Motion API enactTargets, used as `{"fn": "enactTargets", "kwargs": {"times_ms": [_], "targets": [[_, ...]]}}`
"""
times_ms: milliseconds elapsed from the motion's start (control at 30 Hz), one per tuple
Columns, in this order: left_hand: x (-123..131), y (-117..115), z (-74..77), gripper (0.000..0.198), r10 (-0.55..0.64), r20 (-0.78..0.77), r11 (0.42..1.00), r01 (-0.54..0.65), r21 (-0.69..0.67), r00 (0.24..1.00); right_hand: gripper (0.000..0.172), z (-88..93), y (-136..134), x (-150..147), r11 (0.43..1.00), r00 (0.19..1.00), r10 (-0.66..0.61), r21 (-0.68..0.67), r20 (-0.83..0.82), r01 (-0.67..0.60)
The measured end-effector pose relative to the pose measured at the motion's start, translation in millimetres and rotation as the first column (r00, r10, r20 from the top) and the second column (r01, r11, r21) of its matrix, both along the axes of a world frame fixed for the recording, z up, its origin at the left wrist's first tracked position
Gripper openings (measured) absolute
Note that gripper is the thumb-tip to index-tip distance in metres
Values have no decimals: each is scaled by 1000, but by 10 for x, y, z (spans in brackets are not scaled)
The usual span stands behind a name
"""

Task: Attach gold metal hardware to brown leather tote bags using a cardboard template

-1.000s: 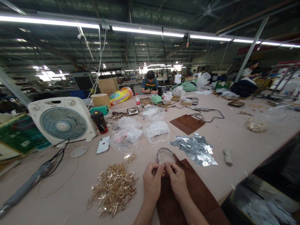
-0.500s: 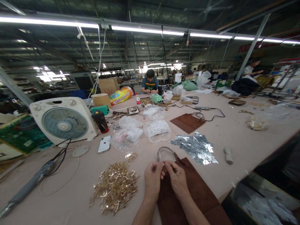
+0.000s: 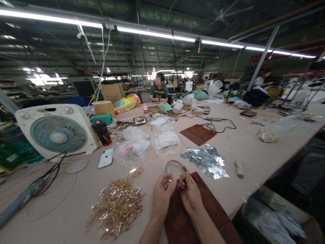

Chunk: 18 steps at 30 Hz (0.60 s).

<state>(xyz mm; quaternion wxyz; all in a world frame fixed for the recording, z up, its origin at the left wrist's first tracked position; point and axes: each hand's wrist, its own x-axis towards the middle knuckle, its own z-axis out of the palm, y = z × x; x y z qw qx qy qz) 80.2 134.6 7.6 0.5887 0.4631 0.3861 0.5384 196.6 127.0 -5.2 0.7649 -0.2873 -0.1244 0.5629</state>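
Note:
A brown leather bag piece (image 3: 210, 206) lies under my hands, its curved handle (image 3: 174, 163) standing up and wrapped in clear film. Pinched in my right hand (image 3: 191, 196) is a small gold metal fitting (image 3: 182, 176), close to the handle's base. My left hand (image 3: 162, 195) is beside it, fingers curled together around a tiny pale bit that is too small to name. The two hands are slightly apart. Left of them is a heap of gold metal fittings (image 3: 118, 206); beyond the bag piece lies a spread of flat silver metal plates (image 3: 204, 161).
A phone (image 3: 105, 158), a dark drink bottle (image 3: 102, 132) and a box fan (image 3: 57, 132) stand to the left. Plastic bags (image 3: 166, 142) and a second brown leather piece (image 3: 197, 134) lie farther back. A co-worker (image 3: 159, 88) sits across the table.
My hands have moved apart from a shared pinch, and the gold fitting now shows in my right hand. The co-worker across has raised their head. The view has shifted slightly right.

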Motion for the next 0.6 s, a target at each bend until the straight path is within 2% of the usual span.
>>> {"fn": "enactTargets", "kwargs": {"times_ms": [100,167,333,500,600], "targets": [[25,-51,20,58,-80,-30,997,80,20,996,37,1,-20,7,999,998,45,-27,-37,-46],[47,-82,24,57,-93,-54,995,94,33,994,37,-2,-31,1,997,997,61,-46,-43,-63],[75,-81,12,50,-37,-106,996,46,83,994,40,-8,-42,-21,997,997,71,-46,14,-70],[55,-52,44,37,-71,-154,988,91,127,986,46,-14,-42,-57,990,985,137,-40,106,-133],[34,-50,68,31,-6,-210,980,47,194,978,45,-3,-45,-78,991,977,130,-30,170,-127]]}}
